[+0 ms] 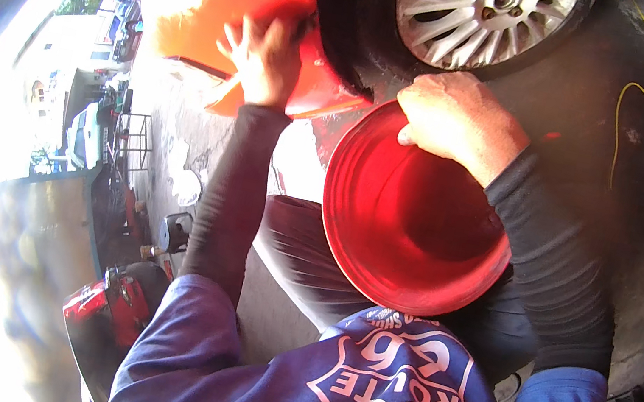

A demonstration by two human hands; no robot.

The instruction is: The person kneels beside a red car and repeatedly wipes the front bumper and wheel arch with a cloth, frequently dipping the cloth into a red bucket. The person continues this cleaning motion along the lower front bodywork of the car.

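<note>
My left hand (267, 62) lies against the glossy orange-red car body panel (245, 2), close to the wheel arch. Its fingers are spread, and shadow darkens the far side of the hand. Closed over the rim of a red round bucket (384, 238) is my right hand (465, 123), thumb on the inner side. The bucket tilts with its mouth toward me, above my legs, and its bottom is in shade. Just beyond my right hand stands the car's wheel (493, 12), a black tire around a silver multi-spoke rim.
A thin yellow cord (628, 87) lies on the dark floor at the far right. To my left are a red and black machine or case (110, 306), a small black object (175, 232) and a metal frame (134, 140). Bright glare covers the left edge.
</note>
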